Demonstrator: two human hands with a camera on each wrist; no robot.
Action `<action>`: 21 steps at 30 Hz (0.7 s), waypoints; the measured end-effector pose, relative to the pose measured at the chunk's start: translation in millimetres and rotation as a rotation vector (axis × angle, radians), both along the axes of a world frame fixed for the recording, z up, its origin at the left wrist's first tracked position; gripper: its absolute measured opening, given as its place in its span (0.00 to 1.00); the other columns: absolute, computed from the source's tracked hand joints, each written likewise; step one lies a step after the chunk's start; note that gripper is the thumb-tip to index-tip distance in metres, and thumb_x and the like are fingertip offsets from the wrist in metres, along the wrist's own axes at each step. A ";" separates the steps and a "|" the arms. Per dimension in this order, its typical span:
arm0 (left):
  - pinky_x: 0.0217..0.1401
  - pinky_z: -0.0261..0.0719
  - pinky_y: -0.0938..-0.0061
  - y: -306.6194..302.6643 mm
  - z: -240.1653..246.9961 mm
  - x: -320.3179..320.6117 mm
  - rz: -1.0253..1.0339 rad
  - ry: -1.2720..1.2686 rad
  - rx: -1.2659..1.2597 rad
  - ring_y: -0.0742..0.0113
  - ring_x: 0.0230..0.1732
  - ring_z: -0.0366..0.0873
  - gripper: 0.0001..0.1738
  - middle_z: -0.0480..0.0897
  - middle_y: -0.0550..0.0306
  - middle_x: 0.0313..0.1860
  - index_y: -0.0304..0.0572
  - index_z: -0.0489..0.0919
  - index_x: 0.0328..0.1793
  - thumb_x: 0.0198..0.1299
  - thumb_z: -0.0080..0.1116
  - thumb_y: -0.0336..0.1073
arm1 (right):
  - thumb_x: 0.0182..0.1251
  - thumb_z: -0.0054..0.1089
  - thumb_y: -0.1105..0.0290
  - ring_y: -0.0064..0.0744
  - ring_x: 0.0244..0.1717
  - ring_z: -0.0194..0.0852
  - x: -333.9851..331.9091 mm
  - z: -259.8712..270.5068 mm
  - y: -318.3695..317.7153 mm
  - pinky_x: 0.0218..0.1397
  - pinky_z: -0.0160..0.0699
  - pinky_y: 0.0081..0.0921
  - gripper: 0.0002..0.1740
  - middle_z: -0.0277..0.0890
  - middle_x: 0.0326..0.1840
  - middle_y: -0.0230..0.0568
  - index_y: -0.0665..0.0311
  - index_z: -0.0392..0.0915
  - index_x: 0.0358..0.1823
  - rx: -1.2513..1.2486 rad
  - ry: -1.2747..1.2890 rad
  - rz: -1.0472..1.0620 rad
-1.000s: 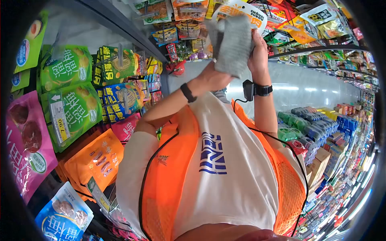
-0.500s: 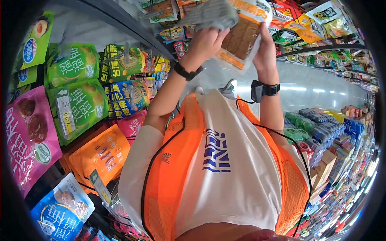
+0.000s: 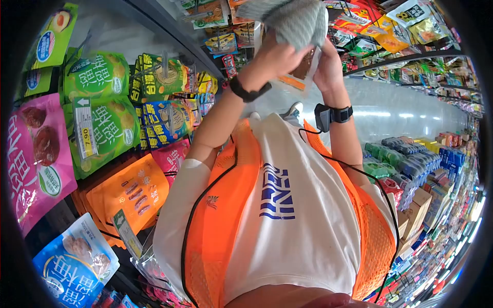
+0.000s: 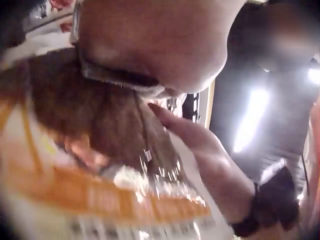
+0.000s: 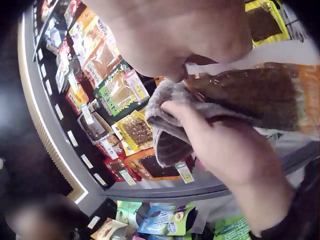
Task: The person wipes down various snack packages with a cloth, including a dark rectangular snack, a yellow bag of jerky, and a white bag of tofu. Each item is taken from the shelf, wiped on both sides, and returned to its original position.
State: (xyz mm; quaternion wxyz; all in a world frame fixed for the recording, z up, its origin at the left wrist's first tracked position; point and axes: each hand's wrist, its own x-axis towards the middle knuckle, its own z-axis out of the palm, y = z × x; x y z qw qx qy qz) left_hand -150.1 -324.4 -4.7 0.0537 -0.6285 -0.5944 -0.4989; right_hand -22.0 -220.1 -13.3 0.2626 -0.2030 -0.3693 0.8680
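Note:
A grey cloth (image 3: 298, 23) is held in my left hand (image 3: 272, 61), draped over the upper part of a flat snack packet. My right hand (image 3: 328, 69) grips that packet (image 3: 291, 82) by its right edge. The clear packet has brown contents and orange and white printing, and the cloth hides most of its face in the head view. In the right wrist view, folded cloth (image 5: 170, 130) bunches under the left thumb, beside the packet (image 5: 250, 95). The left wrist view shows the right thumb at the edge of the shiny packet (image 4: 100, 110).
Hanging snack bags line the rack on the left, among them green bags (image 3: 105, 128), a pink bag (image 3: 41, 154) and orange bags (image 3: 131, 195). More packets (image 3: 390, 36) hang at the upper right. Bottle packs (image 3: 390, 159) and cardboard boxes (image 3: 416, 205) stand on the right.
The left hand swept the cloth off to the packet's upper left, baring the brown contents, then back right across it. The right hand keeps hold of the packet.

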 end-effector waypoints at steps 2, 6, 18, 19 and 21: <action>0.67 0.71 0.58 -12.9 23.7 -16.5 -0.004 -0.219 -0.353 0.39 0.62 0.77 0.28 0.82 0.37 0.58 0.31 0.79 0.60 0.76 0.48 0.52 | 0.82 0.47 0.56 0.33 0.64 0.76 1.3 18.7 -4.5 0.70 0.72 0.32 0.23 0.79 0.63 0.40 0.68 0.73 0.64 0.079 0.002 -0.008; 0.64 0.73 0.65 -18.9 -21.7 -55.2 0.039 -0.480 -0.348 0.58 0.59 0.80 0.27 0.83 0.45 0.57 0.32 0.77 0.63 0.79 0.44 0.51 | 0.83 0.47 0.58 0.34 0.63 0.78 10.1 30.0 7.2 0.69 0.73 0.34 0.23 0.78 0.63 0.42 0.70 0.72 0.65 0.165 0.073 -0.093; 0.54 0.74 0.74 -39.5 -34.0 13.1 -0.183 -0.845 -0.145 0.74 0.50 0.76 0.16 0.82 0.67 0.49 0.35 0.78 0.62 0.77 0.54 0.38 | 0.81 0.54 0.59 0.21 0.47 0.76 2.5 10.1 19.0 0.55 0.74 0.23 0.20 0.84 0.47 0.34 0.74 0.78 0.52 0.764 -0.283 -0.295; 0.53 0.75 0.72 -36.8 -36.6 14.0 -0.129 -0.875 -0.097 0.73 0.48 0.77 0.15 0.83 0.65 0.48 0.35 0.79 0.60 0.77 0.54 0.38 | 0.80 0.56 0.60 0.20 0.46 0.76 1.1 12.0 19.1 0.54 0.74 0.22 0.20 0.84 0.45 0.33 0.75 0.78 0.51 0.840 -0.335 -0.282; 0.51 0.76 0.69 -30.8 -39.9 16.4 -0.028 -0.930 0.000 0.71 0.46 0.80 0.14 0.85 0.59 0.47 0.35 0.80 0.57 0.77 0.53 0.38 | 0.69 0.71 0.61 0.36 0.58 0.76 -8.4 12.9 21.1 0.64 0.74 0.34 0.37 0.76 0.63 0.50 0.79 0.65 0.69 1.085 -0.239 -0.318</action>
